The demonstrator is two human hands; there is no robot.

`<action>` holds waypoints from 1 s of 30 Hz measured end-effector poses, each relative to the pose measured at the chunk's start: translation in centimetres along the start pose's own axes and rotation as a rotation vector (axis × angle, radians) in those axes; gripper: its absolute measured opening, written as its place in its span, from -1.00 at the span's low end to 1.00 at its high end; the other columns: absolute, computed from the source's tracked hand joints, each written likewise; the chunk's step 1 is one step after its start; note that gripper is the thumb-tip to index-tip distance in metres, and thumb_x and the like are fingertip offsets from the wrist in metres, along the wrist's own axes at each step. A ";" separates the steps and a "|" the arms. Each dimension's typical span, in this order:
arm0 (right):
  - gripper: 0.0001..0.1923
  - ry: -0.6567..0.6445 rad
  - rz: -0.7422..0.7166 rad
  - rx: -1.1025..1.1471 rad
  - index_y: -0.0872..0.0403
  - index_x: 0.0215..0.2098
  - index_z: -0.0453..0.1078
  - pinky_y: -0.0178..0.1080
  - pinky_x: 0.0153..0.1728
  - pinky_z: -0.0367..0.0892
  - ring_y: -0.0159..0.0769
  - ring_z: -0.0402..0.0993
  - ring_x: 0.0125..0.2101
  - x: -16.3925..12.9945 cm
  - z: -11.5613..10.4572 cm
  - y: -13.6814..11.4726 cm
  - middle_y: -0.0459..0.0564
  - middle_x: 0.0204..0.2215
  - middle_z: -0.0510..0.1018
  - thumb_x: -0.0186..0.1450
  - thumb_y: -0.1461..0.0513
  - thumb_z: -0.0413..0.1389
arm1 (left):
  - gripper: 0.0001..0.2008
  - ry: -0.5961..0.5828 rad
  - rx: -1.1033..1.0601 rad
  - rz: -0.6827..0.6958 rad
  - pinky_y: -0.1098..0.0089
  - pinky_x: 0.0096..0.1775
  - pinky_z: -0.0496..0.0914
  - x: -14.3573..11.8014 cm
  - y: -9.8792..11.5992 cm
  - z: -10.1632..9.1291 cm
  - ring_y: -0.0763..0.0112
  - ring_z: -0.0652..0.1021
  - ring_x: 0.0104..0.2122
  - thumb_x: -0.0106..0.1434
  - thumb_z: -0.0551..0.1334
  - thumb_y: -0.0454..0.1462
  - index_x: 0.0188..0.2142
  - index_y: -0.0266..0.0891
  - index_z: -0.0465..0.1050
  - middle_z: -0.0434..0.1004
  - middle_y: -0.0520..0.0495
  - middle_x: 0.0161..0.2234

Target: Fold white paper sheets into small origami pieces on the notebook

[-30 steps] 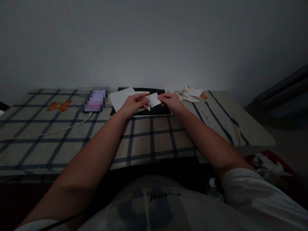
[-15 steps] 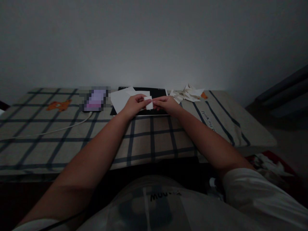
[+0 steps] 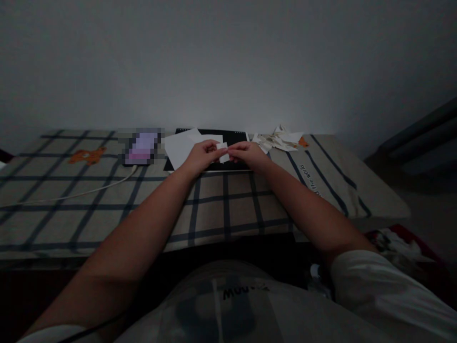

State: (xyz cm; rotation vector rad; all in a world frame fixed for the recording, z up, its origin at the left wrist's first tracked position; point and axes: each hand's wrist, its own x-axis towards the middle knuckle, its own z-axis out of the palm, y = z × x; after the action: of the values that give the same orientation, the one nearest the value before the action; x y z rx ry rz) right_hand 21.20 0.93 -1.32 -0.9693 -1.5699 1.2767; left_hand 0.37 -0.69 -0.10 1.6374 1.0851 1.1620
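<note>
From the head camera I see both hands meeting over the far middle of the table. The left hand [image 3: 202,156] and the right hand [image 3: 246,154] hold one small folded piece of white paper [image 3: 223,151] between them, fingertips nearly touching. The left thumb and forefinger pinch the paper's left edge, with the remaining fingers curled under; the right thumb and forefinger pinch its right edge, the other fingers tucked close together. The paper is raised slightly above a black spiral-bound pad [image 3: 235,138], which lies flat at the far edge of the table against the wall. I cannot tell the exact fold of the paper; the light is low and the piece is small. A larger white sheet [image 3: 178,146] lies partly on the pad's left end, just beside the left hand. Left of that sheet sits a phone [image 3: 142,146], its screen blurred, with a white cable [image 3: 89,191] running from it toward the left edge of the view. To the right of the pad, near the right hand but apart from it, lies a loose heap of white paper scraps [image 3: 277,140]. The table is covered by a beige checked cloth [image 3: 228,205] with dark lines and an orange bear motif [image 3: 87,156] at the far left.
</note>
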 end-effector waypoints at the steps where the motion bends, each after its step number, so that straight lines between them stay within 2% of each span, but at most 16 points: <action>1: -0.84 0.018 0.005 0.000 0.08 -0.24 0.66 -0.30 -0.31 0.48 -0.38 0.53 -0.42 0.0 0.0 0.0 -0.06 -0.40 0.70 0.23 0.20 0.44 | -0.64 -0.014 -0.021 -0.002 0.43 -0.33 0.43 0.0 0.1 0.0 0.43 0.54 -0.43 0.10 0.53 -0.03 -0.29 -0.23 0.58 0.58 0.02 -0.45; 5: -0.86 0.066 0.013 0.010 0.08 -0.26 0.64 -0.31 -0.32 0.47 -0.41 0.51 -0.45 0.1 -0.2 0.0 -0.09 -0.43 0.69 0.22 0.24 0.44 | -0.60 -0.054 -0.043 -0.003 0.40 -0.29 0.44 -0.1 0.1 -0.4 0.43 0.55 -0.42 0.08 0.52 0.03 -0.41 -0.24 0.55 0.58 -0.01 -0.45; 9: -0.85 0.058 0.007 0.012 0.07 -0.26 0.63 -0.29 -0.31 0.49 -0.40 0.52 -0.45 0.2 -0.2 -0.1 -0.10 -0.45 0.68 0.22 0.23 0.44 | -0.60 -0.023 0.008 -0.012 0.40 -0.31 0.39 -0.1 0.0 -0.6 0.43 0.52 -0.45 0.08 0.52 0.03 -0.47 -0.24 0.54 0.56 -0.01 -0.51; 17: -0.91 0.056 0.039 -0.014 0.08 -0.27 0.64 -0.30 -0.30 0.47 -0.41 0.49 -0.45 0.1 -0.1 -0.5 -0.11 -0.45 0.67 0.24 0.29 0.40 | -0.62 0.002 0.031 -0.009 0.40 -0.34 0.34 0.0 -0.2 -0.5 0.45 0.49 -0.48 0.08 0.52 0.01 -0.49 -0.24 0.55 0.56 0.00 -0.53; 30: -0.83 0.064 0.017 -0.053 0.07 -0.28 0.61 -0.29 -0.32 0.50 -0.39 0.51 -0.45 0.2 -0.2 -0.2 -0.08 -0.42 0.67 0.20 0.21 0.44 | -0.66 0.040 0.009 -0.075 0.40 -0.30 0.47 0.0 -0.2 -0.3 0.40 0.59 -0.44 0.08 0.59 -0.06 -0.46 -0.25 0.61 0.61 -0.03 -0.51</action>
State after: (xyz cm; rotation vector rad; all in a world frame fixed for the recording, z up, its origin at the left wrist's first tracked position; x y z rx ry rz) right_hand 21.32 1.20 -1.12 -1.0486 -1.5563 1.2091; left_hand 0.03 -0.54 -0.24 1.5724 1.1683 1.1463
